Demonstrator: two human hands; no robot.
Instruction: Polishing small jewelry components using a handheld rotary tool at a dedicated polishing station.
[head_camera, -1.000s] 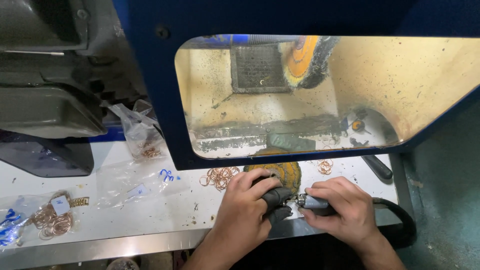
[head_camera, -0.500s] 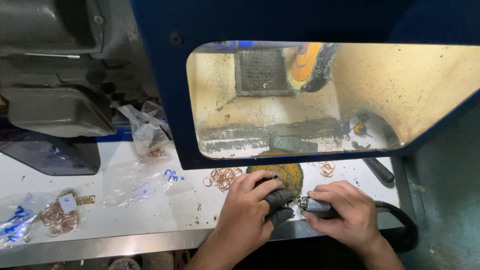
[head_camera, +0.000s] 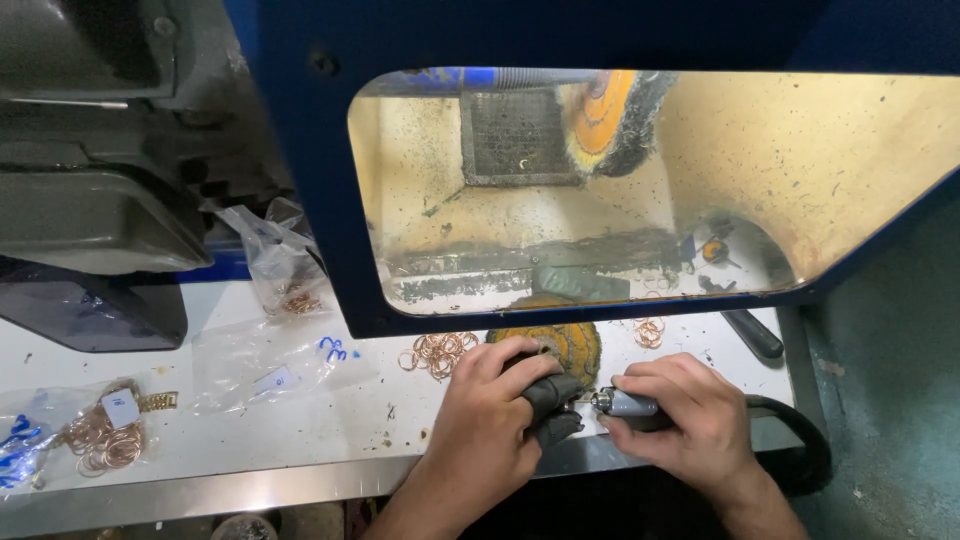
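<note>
Rotary handpiece (head_camera: 628, 403): grey and silver, lying level just above the near edge of the white table (head_camera: 300, 430), tip pointing left. Gripped in the right hand (head_camera: 680, 420), fingers curled tight around its body; a black hose (head_camera: 800, 450) runs from its rear, right of the hand.

Listed left to right, each placed against the handpiece:

- Clear bag of copper-coloured rings with a white tag (head_camera: 100, 435): far left, at the table's left end.
- Dark grey machine housing (head_camera: 90, 200): far upper left, behind the table.
- Flat clear bag with blue marks (head_camera: 280, 370): left, mid-table.
- Crumpled clear bag holding a few rings (head_camera: 285, 270): upper left, against the blue hood.
- Loose pile of copper-coloured rings (head_camera: 440, 352): upper left, just beyond the left hand.
- Left hand (head_camera: 490, 420): immediately left, fingers pressed together, thumb and forefinger in dark finger covers (head_camera: 552, 400) and pinching something small at the tool tip; too small to identify.
- Yellow buffing wheel (head_camera: 560, 340): flat on the table, just behind the left hand.
- Blue polishing hood with clear window (head_camera: 300, 150): above, spanning the rear of the table.
- Orange-and-dark brush wheel (head_camera: 620, 120): inside the hood, well above.
- Second small ring pile (head_camera: 650, 332): just behind the right hand.
- Black handle (head_camera: 752, 335): upper right, near the table's right edge.
</note>
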